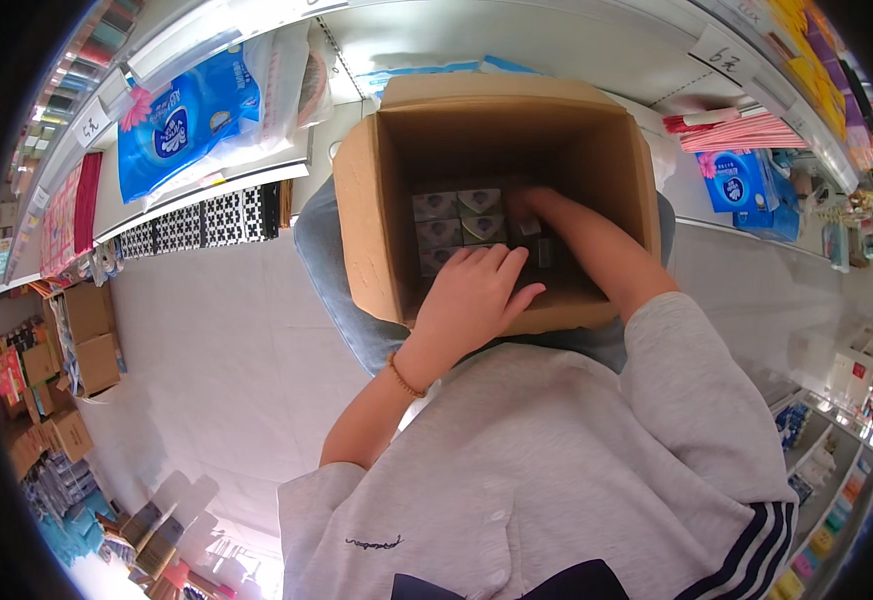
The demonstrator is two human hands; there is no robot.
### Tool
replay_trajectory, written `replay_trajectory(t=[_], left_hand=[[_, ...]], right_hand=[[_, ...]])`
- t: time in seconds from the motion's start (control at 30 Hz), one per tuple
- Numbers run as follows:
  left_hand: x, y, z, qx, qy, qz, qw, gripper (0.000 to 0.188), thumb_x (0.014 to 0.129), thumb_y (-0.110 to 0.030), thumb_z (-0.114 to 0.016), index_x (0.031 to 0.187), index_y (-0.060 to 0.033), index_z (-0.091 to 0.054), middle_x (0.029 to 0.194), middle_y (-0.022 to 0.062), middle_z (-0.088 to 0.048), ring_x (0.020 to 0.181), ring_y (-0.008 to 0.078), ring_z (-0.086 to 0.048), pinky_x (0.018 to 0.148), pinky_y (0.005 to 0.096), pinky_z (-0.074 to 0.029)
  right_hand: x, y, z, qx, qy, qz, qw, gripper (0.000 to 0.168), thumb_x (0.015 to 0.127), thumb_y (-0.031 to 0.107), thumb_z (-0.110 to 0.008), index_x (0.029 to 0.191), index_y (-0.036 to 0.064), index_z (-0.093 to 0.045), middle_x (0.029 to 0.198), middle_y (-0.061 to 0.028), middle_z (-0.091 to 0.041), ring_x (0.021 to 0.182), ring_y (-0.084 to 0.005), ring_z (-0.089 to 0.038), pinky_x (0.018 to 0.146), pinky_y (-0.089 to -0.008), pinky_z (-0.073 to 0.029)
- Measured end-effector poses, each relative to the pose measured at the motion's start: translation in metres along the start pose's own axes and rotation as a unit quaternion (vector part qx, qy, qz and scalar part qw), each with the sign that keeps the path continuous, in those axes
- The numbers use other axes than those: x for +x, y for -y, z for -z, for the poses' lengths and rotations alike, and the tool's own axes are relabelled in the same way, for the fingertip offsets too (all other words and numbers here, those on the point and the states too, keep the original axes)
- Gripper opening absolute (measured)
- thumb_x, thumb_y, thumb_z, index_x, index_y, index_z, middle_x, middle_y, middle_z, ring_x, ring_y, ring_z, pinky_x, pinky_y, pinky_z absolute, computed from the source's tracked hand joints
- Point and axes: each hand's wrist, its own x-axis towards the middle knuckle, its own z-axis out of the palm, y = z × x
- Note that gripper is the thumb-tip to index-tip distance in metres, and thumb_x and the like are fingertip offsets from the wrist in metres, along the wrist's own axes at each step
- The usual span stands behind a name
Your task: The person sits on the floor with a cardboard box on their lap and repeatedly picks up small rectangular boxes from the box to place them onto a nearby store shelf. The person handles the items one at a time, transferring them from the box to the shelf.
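An open cardboard box [365,247] rests between my knees, its flaps folded outward. Inside, on the left of its floor, small cartons [436,234] are packed in rows, several of them. My left hand [474,289] is over the near end of those rows, its thumb apart and the fingertips at or just above the cartons; nothing shows in its grasp. Deep in the box, right of the rows, is my right hand [530,206]. Shadow hides its fingers, and a small pale-marked item lies against or just below it, so a grip cannot be made out.
Shelves stand ahead, with a blue tissue pack [189,124] at left and another blue pack [736,180] at right. Pink-edged flat packs [751,133] lie above the latter. Cardboard boxes [91,337] sit far left on the pale floor [234,315].
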Motion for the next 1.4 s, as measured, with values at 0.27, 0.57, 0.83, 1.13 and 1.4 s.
replay_trajectory(t=[0.27, 0.57, 0.83, 1.13, 1.4], left_hand=[[-0.001, 0.0, 0.0, 0.008, 0.02, 0.001, 1.0, 0.038, 0.092, -0.032, -0.072, 0.116, -0.0036, -0.063, 0.091, 0.0106, -0.064, 0.082, 0.0285, -0.066, 0.082, 0.0382, -0.052], [0.002, -0.002, -0.001, -0.006, 0.012, 0.004, 1.0, 0.035, 0.091, -0.027, -0.073, 0.116, -0.0042, -0.063, 0.09, 0.0105, -0.065, 0.083, 0.0287, -0.066, 0.08, 0.0388, -0.051], [0.015, -0.005, 0.011, -0.067, -0.061, -0.022, 0.996, 0.034, 0.089, -0.022, -0.075, 0.117, -0.0052, -0.065, 0.097, 0.0108, -0.068, 0.084, 0.0316, -0.065, 0.076, 0.0406, -0.051], [0.054, 0.016, 0.16, 0.021, -0.402, -0.081, 0.912, 0.03, 0.085, 0.007, -0.06, 0.114, 0.0006, -0.066, 0.11, 0.0163, -0.071, 0.096, 0.0342, -0.07, 0.088, 0.0395, -0.054], [0.211, 0.081, 0.32, 0.275, -0.313, -0.034, 0.908, 0.03, 0.096, -0.004, -0.052, 0.124, -0.003, -0.063, 0.124, 0.02, -0.065, 0.108, 0.042, -0.064, 0.095, 0.0454, -0.052]], right_hand=[[-0.001, -0.015, -0.06, -0.023, -0.032, -0.002, 0.999, 0.039, 0.083, 0.033, -0.071, 0.115, 0.013, -0.077, 0.118, -0.0133, -0.074, 0.106, -0.0297, -0.071, 0.091, -0.0445, -0.056], [-0.013, -0.003, -0.059, -0.065, -0.031, -0.037, 0.997, 0.041, 0.081, 0.035, -0.074, 0.117, 0.015, -0.077, 0.122, -0.0116, -0.073, 0.11, -0.0286, -0.069, 0.093, -0.0443, -0.055], [-0.049, 0.054, 0.031, -0.151, 0.092, 0.055, 0.983, 0.043, 0.081, 0.037, -0.076, 0.118, 0.015, -0.077, 0.125, -0.0121, -0.072, 0.111, -0.0289, -0.07, 0.092, -0.0447, -0.055], [-0.305, 0.123, 0.039, 0.161, -0.2, 0.271, 0.928, 0.053, 0.101, 0.044, -0.059, 0.135, 0.004, -0.062, 0.125, -0.0208, -0.068, 0.116, -0.0396, -0.064, 0.097, -0.0458, -0.051], [-0.291, 0.135, 0.002, 0.099, -0.333, 0.238, 0.907, 0.055, 0.101, 0.049, -0.055, 0.132, 0.004, -0.063, 0.117, -0.0165, -0.071, 0.111, -0.0365, -0.065, 0.097, -0.0462, -0.05]])
